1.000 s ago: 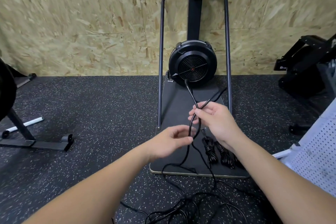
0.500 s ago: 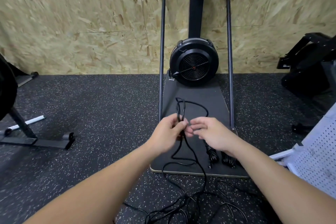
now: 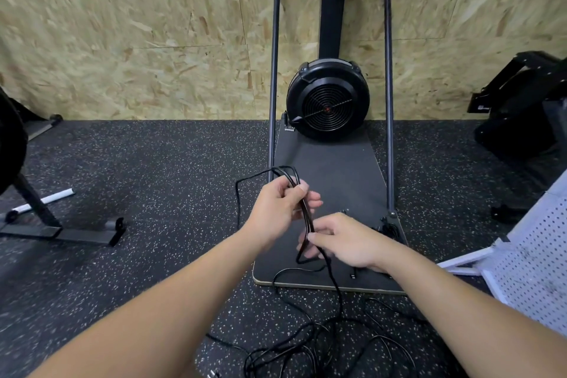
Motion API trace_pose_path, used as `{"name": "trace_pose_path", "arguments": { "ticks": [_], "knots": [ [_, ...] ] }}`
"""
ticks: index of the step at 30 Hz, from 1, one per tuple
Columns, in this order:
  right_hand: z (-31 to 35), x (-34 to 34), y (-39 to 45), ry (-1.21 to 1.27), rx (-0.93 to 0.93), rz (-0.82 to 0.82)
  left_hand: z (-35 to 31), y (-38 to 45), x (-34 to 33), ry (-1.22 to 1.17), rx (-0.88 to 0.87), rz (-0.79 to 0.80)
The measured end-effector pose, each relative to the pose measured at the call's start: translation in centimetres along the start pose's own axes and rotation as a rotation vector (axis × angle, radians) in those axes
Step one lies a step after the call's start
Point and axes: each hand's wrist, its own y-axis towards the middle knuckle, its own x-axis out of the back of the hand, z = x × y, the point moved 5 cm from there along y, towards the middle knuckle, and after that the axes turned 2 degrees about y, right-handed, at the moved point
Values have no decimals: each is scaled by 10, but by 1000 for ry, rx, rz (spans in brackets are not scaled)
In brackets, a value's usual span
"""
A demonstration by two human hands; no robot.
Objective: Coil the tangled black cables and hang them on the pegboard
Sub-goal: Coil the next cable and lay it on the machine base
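Left hand [image 3: 280, 209] pinches top of thin black cable bundle [image 3: 306, 218]; right hand [image 3: 346, 242] pinches lower end. Bundle runs up-down between them, over black platform's [image 3: 337, 169] near edge; slack tangle [image 3: 306, 344] on floor, nearer right hand.

Chipboard wall [image 3: 122, 40], speckled black rubber floor [image 3: 153, 178], black fan exercise machine [image 3: 327, 101]

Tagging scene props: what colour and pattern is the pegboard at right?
White, with a regular grid of small dark holes; the pegboard shows at the head view's right edge.
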Motion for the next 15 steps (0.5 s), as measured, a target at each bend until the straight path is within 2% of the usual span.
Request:
{"name": "trace_pose_path", "arguments": {
  "ticks": [5,9,11,15],
  "knots": [
    [15,0,-5,84,17,23,-1,-1,3,24,14,11],
    [25,17,-9,78,33,-89,0,-5,-2,-46,87,81],
    [32,30,-11,90,59,-170,3,-9,-5,-24,132,164],
    [43,56,-17,191,117,-317,14,-17,-11,257,117,452]
  ]
}}
